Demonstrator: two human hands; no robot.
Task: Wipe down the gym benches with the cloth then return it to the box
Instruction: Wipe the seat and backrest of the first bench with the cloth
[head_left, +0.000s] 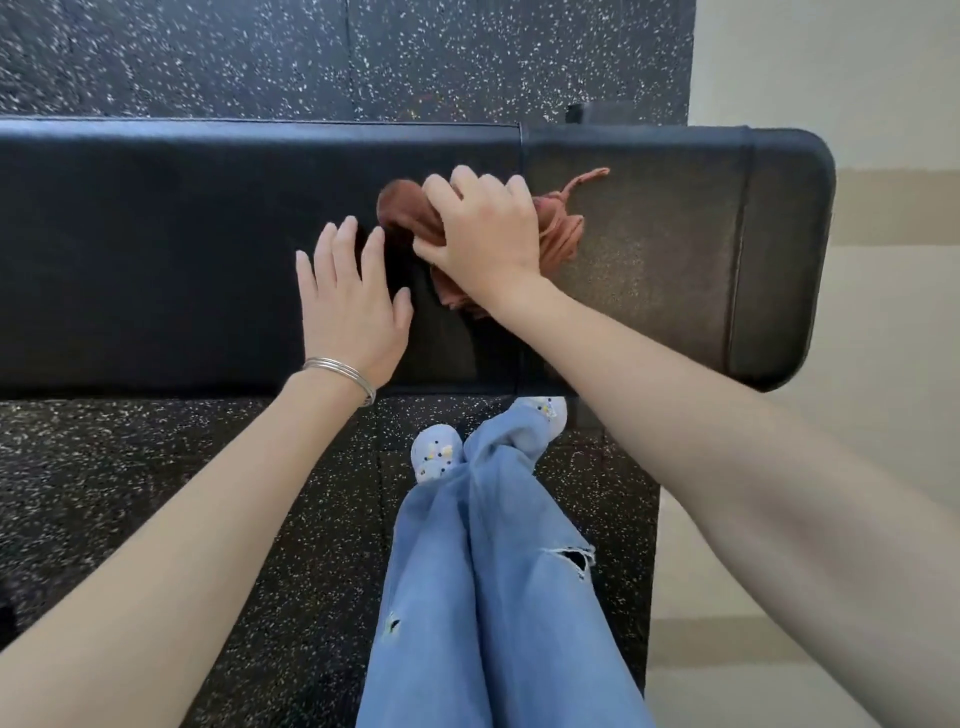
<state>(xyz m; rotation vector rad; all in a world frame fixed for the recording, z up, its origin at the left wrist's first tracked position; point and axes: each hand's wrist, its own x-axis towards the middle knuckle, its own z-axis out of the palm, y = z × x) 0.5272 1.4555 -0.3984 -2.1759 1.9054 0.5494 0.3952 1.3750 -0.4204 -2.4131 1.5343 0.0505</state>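
Hands (353, 312) (485, 234), cloth (561, 231) on left-right bench (156, 234)

Under the right hand (483, 228), the rust-brown crumpled cloth (558, 234) looks soft and matt. The long black padded bench (156, 249) beneath it is smooth, leather-like upholstery with a dull sheen. Thin silver metal bangles (343, 371) shine at the wrist of the left hand (353, 306).

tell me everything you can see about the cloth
The cloth is a reddish-brown, soft-looking fabric, bunched and crumpled, with a thin strip trailing out from one side. It lies on the black padded bench, near its rounded end. The right hand grips it from above, fingers curled over it, hiding its middle.
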